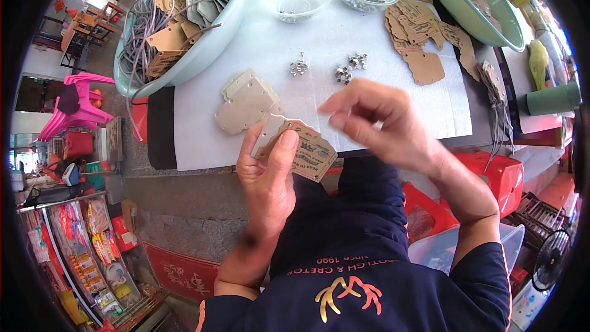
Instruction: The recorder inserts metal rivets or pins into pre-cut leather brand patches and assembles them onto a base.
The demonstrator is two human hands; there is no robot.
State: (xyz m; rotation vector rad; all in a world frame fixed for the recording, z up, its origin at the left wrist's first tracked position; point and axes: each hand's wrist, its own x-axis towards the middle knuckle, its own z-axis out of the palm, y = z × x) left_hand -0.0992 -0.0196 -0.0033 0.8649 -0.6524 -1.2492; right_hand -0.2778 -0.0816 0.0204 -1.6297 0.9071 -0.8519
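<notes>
My left hand (pixel 268 178) grips a shaped brown cardboard tag (pixel 312 155) with print on it and a pale grey board backing (pixel 268 132) against it. The thumb presses on top, near the tag's upper edge. To the right, my right hand (pixel 375 117) hovers over the table's near side, blurred, its fingers curled and the thumb close to the index fingertip. Whether something small sits in that pinch cannot be made out. A short stack of grey shaped boards (pixel 243 101) lies just beyond my left hand. Small piles of metal rivets (pixel 298 67) rest farther up the white sheet.
Two clear bowls (pixel 297 1), at least one with small metal parts, stand at the back. A pale green basin (pixel 212 46) of corded tags is at left, another basin (pixel 491 21) at right. Brown cardboard pieces (pixel 424 66) and a corded bundle (pixel 491 83) lie right. Red stools (pixel 491 178) stand below.
</notes>
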